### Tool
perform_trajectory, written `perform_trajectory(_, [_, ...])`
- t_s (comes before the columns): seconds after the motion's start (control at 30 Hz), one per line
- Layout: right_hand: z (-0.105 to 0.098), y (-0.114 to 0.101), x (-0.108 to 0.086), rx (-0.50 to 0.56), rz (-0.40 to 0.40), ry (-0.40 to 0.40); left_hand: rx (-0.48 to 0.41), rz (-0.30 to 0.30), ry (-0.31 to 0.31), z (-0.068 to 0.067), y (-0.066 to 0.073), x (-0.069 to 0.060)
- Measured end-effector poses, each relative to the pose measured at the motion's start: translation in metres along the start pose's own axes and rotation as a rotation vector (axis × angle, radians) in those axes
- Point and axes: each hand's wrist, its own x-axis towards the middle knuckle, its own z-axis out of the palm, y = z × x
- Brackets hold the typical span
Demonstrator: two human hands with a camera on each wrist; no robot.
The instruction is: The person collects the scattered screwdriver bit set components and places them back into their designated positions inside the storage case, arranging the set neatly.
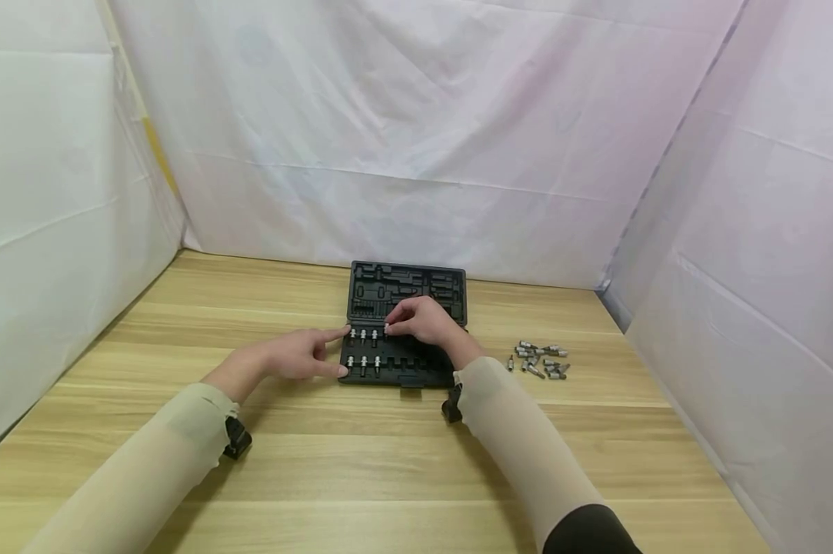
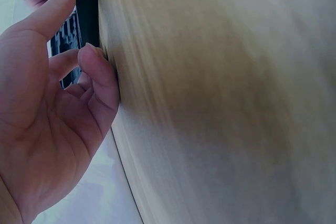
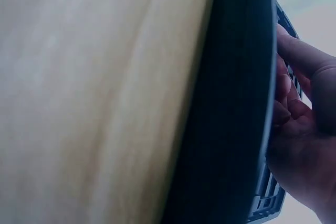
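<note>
A black molded tool case (image 1: pixel 402 378) lies open on the table, with several silver-and-dark bit sockets (image 1: pixel 364 362) standing in two rows at the left of its near half. My right hand (image 1: pixel 426 319) pinches another bit socket (image 1: pixel 387 328) between thumb and fingertips at the back row, right of the ones seated there. My left hand (image 1: pixel 294 354) touches the case's left side, index finger by the hinge and thumb at the near corner. In the left wrist view its other fingers curl loosely beside the case. The right wrist view shows the case wall hiding the right fingertips.
A loose group of bit sockets (image 1: pixel 537 354) lies on the wooden table (image 1: pixel 361 462) to the right of the case. The case's lid half (image 1: pixel 409 269), with molded recesses, lies toward the back. White cloth walls (image 1: pixel 402 154) enclose the table at the back and sides.
</note>
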Motion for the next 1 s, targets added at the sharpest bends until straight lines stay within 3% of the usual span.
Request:
perform_trajectory(0.53, [-0.0026, -0.0016, -0.0001, -0.031, 0.027, -0.066, -0.003, 0.002, 0.000, 0.0005, 0.0028, -0.0011])
perform_trajectory(1.0, [-0.0046, 0.0017, 0.0005, -0.080, -0.019, -0.087, 0.017, 0.019, -0.004, 0.0008, 0.0000, -0.0007])
